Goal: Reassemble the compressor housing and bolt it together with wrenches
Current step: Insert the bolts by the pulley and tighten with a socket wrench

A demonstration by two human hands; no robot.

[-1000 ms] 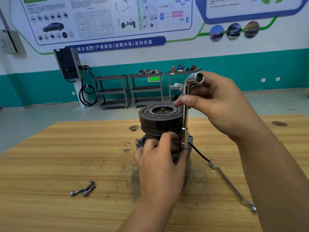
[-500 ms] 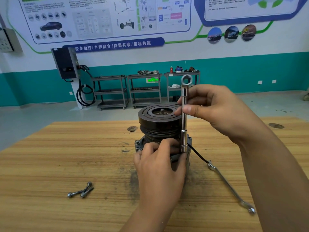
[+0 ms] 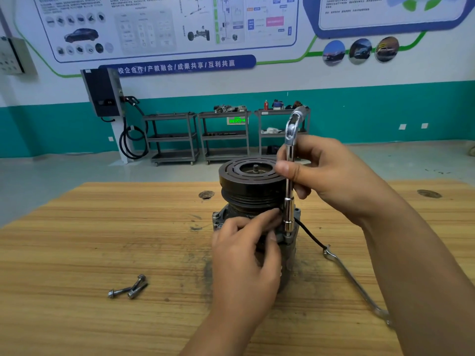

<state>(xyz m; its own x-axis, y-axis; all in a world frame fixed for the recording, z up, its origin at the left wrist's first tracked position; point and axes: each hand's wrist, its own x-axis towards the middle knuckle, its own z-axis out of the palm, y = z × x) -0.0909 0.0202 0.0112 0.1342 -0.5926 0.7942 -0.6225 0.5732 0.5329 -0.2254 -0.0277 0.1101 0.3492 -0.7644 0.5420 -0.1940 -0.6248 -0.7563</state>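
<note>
The compressor (image 3: 253, 186) stands upright on the wooden table (image 3: 77, 240), its black grooved pulley on top and grey housing below. A chrome L-shaped socket wrench (image 3: 289, 176) stands vertically on a bolt at the housing's right flange. My right hand (image 3: 331, 176) pinches the wrench shaft between thumb and fingers, beside the pulley. My left hand (image 3: 244, 260) grips the front of the housing, fingertips next to the wrench's socket end. Much of the housing is hidden behind it.
Two loose bolts (image 3: 128, 290) lie on the table to the front left. A flat spanner (image 3: 357, 283) lies to the right, under my right forearm, near a black cable (image 3: 309, 233) from the compressor. Metal carts (image 3: 174, 137) stand far behind by the wall.
The wrench's bent top has turned round in my right hand's fingers while its socket end stayed on the bolt. My left hand kept holding the housing.
</note>
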